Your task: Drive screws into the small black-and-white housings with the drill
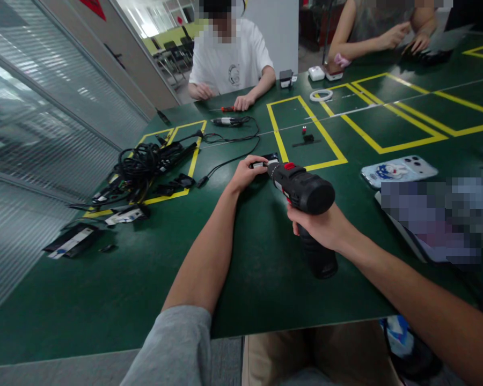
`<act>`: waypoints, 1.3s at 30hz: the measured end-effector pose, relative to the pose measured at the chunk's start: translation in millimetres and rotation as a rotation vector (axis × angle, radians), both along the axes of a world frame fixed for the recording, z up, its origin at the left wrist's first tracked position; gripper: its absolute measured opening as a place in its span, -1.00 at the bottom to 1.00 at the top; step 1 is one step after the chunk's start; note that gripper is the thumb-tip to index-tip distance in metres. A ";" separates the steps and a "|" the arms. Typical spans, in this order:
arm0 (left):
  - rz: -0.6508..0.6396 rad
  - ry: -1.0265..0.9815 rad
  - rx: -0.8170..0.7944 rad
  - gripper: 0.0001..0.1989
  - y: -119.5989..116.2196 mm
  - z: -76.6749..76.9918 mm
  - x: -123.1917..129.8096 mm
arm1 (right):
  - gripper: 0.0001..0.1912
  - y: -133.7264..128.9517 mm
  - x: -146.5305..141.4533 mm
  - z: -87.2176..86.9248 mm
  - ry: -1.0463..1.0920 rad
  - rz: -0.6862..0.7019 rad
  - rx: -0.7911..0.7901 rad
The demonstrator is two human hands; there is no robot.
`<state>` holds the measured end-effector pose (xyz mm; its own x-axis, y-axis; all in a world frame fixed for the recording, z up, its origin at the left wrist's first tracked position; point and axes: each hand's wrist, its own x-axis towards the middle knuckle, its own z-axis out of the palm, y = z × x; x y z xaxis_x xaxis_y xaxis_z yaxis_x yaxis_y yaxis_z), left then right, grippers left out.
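Right hand (326, 228) grip closed round drill (306, 195); left hand (247, 171) pinning small black part (268, 160); cable tangle (145, 163) left, phone (400, 170) right.

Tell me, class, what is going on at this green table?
The person wearing the camera grips a black power drill in the right hand, its tip against a small black part that the left hand pins to the table. A cable tangle lies left, a phone right.

No legible text anywhere
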<state>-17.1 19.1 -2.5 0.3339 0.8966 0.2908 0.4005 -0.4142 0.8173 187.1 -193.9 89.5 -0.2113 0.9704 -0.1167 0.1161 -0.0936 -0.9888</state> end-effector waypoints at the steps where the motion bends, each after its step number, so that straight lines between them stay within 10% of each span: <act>1: -0.001 -0.003 -0.002 -0.71 0.4 -0.4 -0.1 | -0.48 0.0 -0.1 0.1 0.000 -0.002 -0.002; 39: -0.028 -0.054 -0.005 -0.72 2.0 -1.4 -0.3 | -0.88 -1.2 -2.0 5.1 -0.060 -0.018 -0.037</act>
